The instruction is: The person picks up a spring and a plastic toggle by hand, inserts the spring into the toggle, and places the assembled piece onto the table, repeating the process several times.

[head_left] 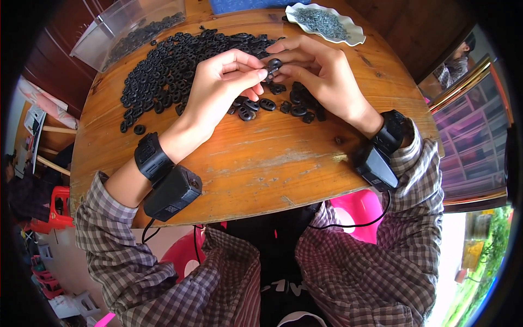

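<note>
Above the table, my left hand [222,82] and my right hand [326,73] meet, both pinching one small black plastic cord lock [274,64] between thumb and fingers. A silvery ribbed bit, which looks like a small coil spring, shows at its lower side. My fingertips hide part of the piece. Under and behind my left hand spreads a large heap of black oval cord lock parts [166,76] with holes in them. Below my fingers lie several loose black pieces [246,111], and a smaller cluster of black parts [299,101] sits beside my right hand.
A wavy white dish [357,37] of small silvery springs stands at the far right of the wooden table [245,163]. At the far left is a clear plastic bin [90,46] with more black parts, and a blue container [245,5] is at the back. Cabled black boxes hang from both wrists.
</note>
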Tool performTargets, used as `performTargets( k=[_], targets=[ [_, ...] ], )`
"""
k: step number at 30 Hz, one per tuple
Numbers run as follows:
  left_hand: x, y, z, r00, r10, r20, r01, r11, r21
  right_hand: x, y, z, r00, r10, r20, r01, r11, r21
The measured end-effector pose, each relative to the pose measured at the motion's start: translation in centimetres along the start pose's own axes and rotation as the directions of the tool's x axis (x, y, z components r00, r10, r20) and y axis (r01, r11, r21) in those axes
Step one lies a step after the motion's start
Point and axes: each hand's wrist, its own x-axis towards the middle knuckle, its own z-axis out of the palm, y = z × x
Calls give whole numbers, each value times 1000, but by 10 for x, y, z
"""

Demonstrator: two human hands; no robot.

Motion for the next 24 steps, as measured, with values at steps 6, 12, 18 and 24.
performTargets(
  k=[6, 12, 18, 24],
  targets=[
    [1, 0, -1, 998, 41, -47, -42, 999, -30, 0, -2, -1, 1000, 20, 18, -18, 998, -62],
    [1, -1, -1, 998, 43, -39, -45, 998, -33, 1, 2, -3, 995, -95, 9, 94, 975, -200],
    [1, -1, -1, 997, 60, -43, -61, 998, -31, 2, -1, -5, 991, -130, -16, 116, 928, -355],
    [1, -1, -1, 996, 75, -45, -75, 997, -11, 3, 0, -5, 983, -184, -14, 161, 894, -419]
  ],
)
